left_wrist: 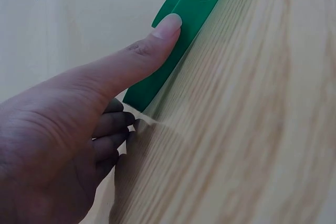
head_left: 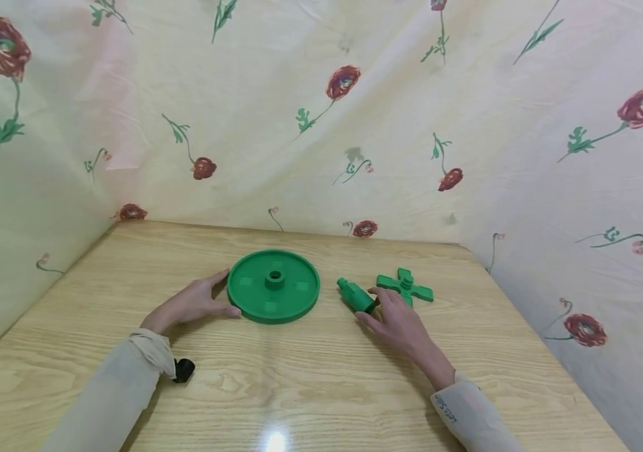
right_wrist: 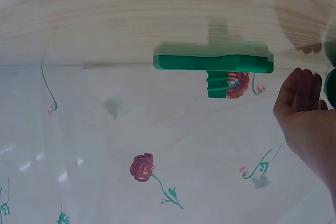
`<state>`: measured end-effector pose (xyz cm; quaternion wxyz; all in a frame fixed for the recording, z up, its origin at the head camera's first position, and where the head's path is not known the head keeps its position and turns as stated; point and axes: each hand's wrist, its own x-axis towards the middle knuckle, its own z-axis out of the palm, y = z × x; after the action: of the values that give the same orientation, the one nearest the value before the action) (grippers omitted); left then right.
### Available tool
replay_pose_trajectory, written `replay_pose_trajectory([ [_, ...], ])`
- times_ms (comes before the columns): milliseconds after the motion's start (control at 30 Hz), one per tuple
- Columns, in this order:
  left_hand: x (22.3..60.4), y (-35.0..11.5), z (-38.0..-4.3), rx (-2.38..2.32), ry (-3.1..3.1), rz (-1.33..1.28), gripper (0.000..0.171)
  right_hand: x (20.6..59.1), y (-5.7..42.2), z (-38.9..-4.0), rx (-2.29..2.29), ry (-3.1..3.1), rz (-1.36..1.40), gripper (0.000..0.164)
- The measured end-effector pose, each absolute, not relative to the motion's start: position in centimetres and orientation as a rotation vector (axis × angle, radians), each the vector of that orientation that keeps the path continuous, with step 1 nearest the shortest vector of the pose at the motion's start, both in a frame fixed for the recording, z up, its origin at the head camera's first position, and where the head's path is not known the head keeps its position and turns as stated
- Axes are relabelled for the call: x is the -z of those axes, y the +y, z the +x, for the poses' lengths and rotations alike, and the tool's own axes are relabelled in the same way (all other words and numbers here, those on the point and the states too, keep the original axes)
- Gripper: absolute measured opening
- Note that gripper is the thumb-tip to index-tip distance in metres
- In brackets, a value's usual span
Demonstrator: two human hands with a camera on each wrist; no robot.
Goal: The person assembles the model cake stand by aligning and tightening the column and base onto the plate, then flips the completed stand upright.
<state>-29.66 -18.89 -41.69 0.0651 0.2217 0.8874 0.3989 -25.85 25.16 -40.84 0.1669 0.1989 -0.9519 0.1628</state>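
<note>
Two pale sleeves (head_left: 109, 389) come nearest to the camera, made of soft cloth with wrinkled cuffs, and the lower edge cuts both of them. Dark letters (head_left: 445, 408) on the right one are hard to read. The counter (head_left: 310, 383) is of light wood with a long grain; behind it, toward 12 o'clock, a creased, flowered cloth (head_left: 276, 125) hangs.

Near the middle lies the disc (head_left: 255, 296), green, smooth and round, with a raised rim, four paler square patches and a short hollow hub. The left grip (head_left: 199, 301) is at its 9 o'clock, loosely spread, with the straight thumb touching the rim at 8 o'clock. How firmly the fingertips press, I cannot tell.

At 3 o'clock from the disc is the peg (head_left: 355, 296), a green stepped cylinder, its narrow tip toward 10 o'clock. The right grip (head_left: 399, 323) holds the thick end between bent fingers and thumb; the right wrist view cuts off most of the peg. Just beyond, also toward 3 o'clock, lies the green cross (head_left: 404, 290), with flat arms and a ridged stud, one arm partly hidden by the right grip.
</note>
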Motion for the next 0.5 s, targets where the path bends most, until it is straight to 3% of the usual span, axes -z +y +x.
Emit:
replay_pose_trajectory([
  [500,41.89,-18.57,-29.76,-1.231,2.688,0.673,0.113,40.99,25.09,-25.80,-0.501,-2.707,0.594,0.051],
])
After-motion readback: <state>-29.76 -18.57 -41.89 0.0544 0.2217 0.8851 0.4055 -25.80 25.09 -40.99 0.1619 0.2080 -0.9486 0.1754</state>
